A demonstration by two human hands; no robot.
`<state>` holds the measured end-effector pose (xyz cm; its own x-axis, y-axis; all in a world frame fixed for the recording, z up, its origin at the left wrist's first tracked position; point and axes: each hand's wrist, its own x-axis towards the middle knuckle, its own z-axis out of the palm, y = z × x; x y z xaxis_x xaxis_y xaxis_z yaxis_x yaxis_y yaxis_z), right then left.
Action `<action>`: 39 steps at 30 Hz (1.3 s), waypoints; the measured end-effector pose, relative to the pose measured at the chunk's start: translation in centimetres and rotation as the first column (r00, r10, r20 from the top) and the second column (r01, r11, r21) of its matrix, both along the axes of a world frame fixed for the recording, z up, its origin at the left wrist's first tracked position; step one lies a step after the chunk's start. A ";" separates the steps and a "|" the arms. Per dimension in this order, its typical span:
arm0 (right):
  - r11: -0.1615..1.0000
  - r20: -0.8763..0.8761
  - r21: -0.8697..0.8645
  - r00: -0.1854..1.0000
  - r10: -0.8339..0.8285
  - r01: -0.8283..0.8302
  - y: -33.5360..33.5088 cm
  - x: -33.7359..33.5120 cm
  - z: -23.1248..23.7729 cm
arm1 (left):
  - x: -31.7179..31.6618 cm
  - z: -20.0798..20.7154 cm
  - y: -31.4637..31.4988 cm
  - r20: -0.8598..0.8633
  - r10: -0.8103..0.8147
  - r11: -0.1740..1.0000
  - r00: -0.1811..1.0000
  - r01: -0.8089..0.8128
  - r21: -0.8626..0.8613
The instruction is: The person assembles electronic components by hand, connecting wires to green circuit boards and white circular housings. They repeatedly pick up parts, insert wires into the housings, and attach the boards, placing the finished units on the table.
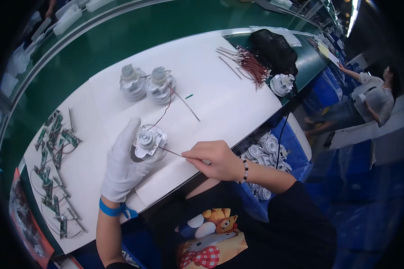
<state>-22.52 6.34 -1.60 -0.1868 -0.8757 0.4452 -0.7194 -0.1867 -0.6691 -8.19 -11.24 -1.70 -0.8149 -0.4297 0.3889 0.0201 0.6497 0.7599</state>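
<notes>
My left hand point(121, 168), in a white glove with a blue band at the wrist, is closed round a small white round motor-like unit point(147, 139) above the white table sheet. Bare and pinched, my right hand point(217, 159) grips the end of a thin brown wire point(171, 152) that runs to the unit's near side. Another reddish wire point(167, 110) leads from the held unit back toward two similar white units point(132, 85) standing farther off. Near them lie a loose brown wire point(187, 106) and a tiny green strip point(189, 96).
Several green circuit boards with wires point(54, 152) lie at the left. A bundle of red-brown wires point(253, 67), a black bag point(274, 49) and another white unit point(282, 84) are at the far right. A blue-lined bin point(296, 154) holds white units. A person point(375, 96) stands beyond.
</notes>
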 end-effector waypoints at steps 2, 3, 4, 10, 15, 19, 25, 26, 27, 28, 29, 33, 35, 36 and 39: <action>0.999 0.102 0.029 0.994 -0.040 0.037 0.9 -0.1 -0.1 | 0.4 -0.3 0.3 0.088 0.045 0.975 0.995 -0.063 0.213; 0.997 0.143 0.078 0.989 -0.034 0.023 0.7 -0.2 -0.4 | 0.5 -0.6 0.5 0.120 0.047 0.944 0.992 -0.083 0.318; 0.994 0.230 0.107 0.973 -0.021 -0.003 0.4 0.0 -0.1 | 0.6 -0.3 0.6 0.123 0.051 0.930 0.991 -0.092 0.357; 0.987 0.090 0.156 0.995 -0.050 0.035 -1.4 0.7 0.8 | 0.6 0.0 0.8 0.089 -0.040 0.912 0.995 0.000 0.409; 0.980 0.274 0.190 0.962 -0.002 -0.052 -4.0 1.1 -0.1 | 0.8 -0.3 0.5 0.060 -0.074 0.865 0.995 0.034 0.501; 0.987 0.316 0.155 0.949 -0.020 -0.031 -4.2 1.3 -0.8 | 0.8 -0.8 0.5 0.061 -0.055 0.906 0.997 0.024 0.423; 0.985 0.321 0.167 0.947 -0.007 -0.050 -3.3 1.5 0.1 | 0.8 -1.3 0.5 0.041 -0.038 0.917 0.998 0.019 0.399; 0.983 0.286 0.177 0.958 0.000 -0.053 -2.8 1.1 -0.5 | 0.4 -0.9 0.7 0.084 -0.031 0.929 0.996 -0.002 0.369; 0.982 0.263 0.174 0.965 0.027 -0.075 -2.5 1.2 -0.9 | 0.4 -0.3 0.8 0.139 -0.004 0.944 0.990 -0.042 0.329; 0.961 0.355 0.243 0.934 0.037 -0.130 -2.1 1.0 -0.4 | 0.5 0.2 1.0 0.142 0.004 0.945 0.990 -0.050 0.323; 0.932 0.435 0.312 0.900 0.034 -0.186 -1.4 0.8 0.0 | 0.1 0.7 1.4 0.139 0.006 0.946 0.990 -0.051 0.320; 0.931 0.589 0.308 0.808 -0.027 -0.193 -1.3 1.1 -0.4 | 0.0 -0.1 1.1 0.025 -0.034 0.895 0.999 0.019 0.446; 0.929 0.611 0.298 0.792 -0.010 -0.218 -2.0 1.6 -0.7 | 0.6 0.0 0.7 0.038 -0.041 0.917 0.998 0.023 0.398; 0.928 0.610 0.300 0.792 -0.011 -0.219 -2.3 1.7 -0.7 | 0.8 0.0 0.4 0.045 -0.043 0.927 0.998 0.023 0.375; 0.898 0.660 0.355 0.750 -0.042 -0.262 -2.8 1.8 -0.5 | 1.1 0.1 -0.1 0.106 0.010 0.970 0.994 -0.036 0.242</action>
<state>-20.76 3.56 -2.14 -0.1813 -0.9735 -0.1392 -0.0844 0.1564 -0.9841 -7.04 -11.32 -1.55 -0.8342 -0.5197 0.1845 -0.0798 0.4447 0.8921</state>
